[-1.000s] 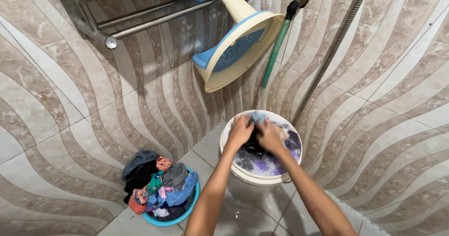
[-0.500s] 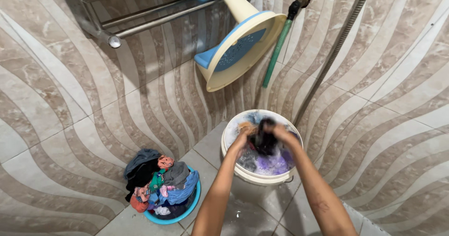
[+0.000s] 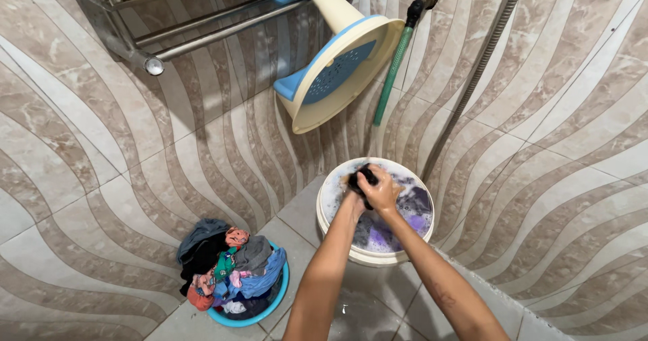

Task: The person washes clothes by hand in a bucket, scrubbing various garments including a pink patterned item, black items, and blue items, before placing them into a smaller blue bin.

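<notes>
— Head view: what are your fingers holding?

— My right hand (image 3: 383,191) and left hand (image 3: 356,194) are both closed tight around a dark wet cloth (image 3: 366,176), just above the soapy white bucket (image 3: 341,236).

— And beside it?

— A blue basin (image 3: 277,297) full of clothes (image 3: 229,263), on the floor.

No packages, labels, signs or screens are visible anywhere in this tiled washroom, from twelve o'clock round to six.

Wet grey tiled floor (image 3: 368,314) carries white round plastic bucket (image 3: 337,229); blue round plastic basin (image 3: 270,307), heaped with clothes, stands left of bucket.
</notes>
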